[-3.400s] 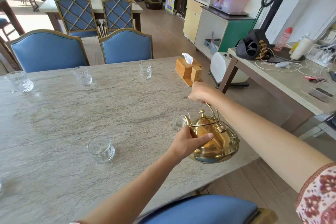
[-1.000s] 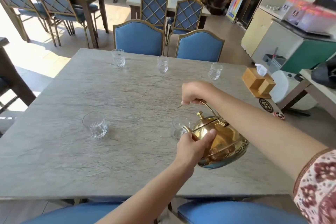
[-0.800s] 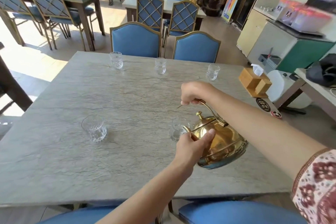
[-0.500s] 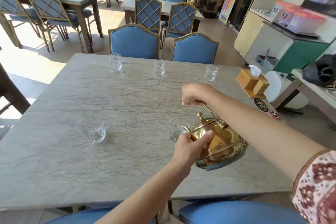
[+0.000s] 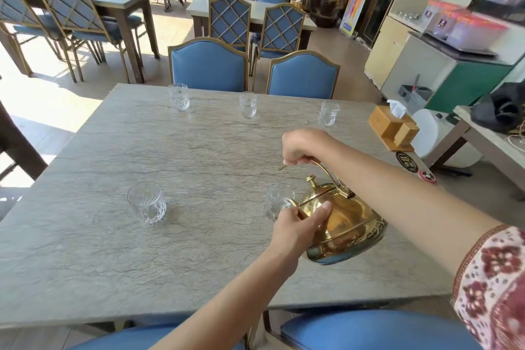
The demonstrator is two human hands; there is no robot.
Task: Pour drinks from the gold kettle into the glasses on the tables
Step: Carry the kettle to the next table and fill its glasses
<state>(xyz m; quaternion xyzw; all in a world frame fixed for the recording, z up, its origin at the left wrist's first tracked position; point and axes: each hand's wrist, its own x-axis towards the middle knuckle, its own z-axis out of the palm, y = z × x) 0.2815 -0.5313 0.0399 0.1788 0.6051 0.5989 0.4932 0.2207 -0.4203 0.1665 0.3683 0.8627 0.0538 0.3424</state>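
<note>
The gold kettle (image 5: 345,224) hangs tilted over the near right part of the marble table (image 5: 85,250). My right hand (image 5: 304,146) grips its arched handle from above. My left hand (image 5: 298,226) presses against the kettle's front side beside the spout. The spout points into a clear glass (image 5: 277,202) standing just left of the kettle, partly hidden behind my left hand. Another glass (image 5: 147,202) stands at the near left. Three glasses stand along the far edge: left (image 5: 178,96), middle (image 5: 248,104), right (image 5: 328,113).
A wooden tissue box (image 5: 393,128) and round number tags (image 5: 406,162) sit at the table's right edge. Blue chairs (image 5: 208,65) line the far side and near edge. A side table (image 5: 488,136) with a black bag stands right. More tables and chairs lie beyond.
Over the last second the kettle and both hands hold nearly the same pose at the near right glass. My view has drifted slightly; 3.4 s ago I stood further right.
</note>
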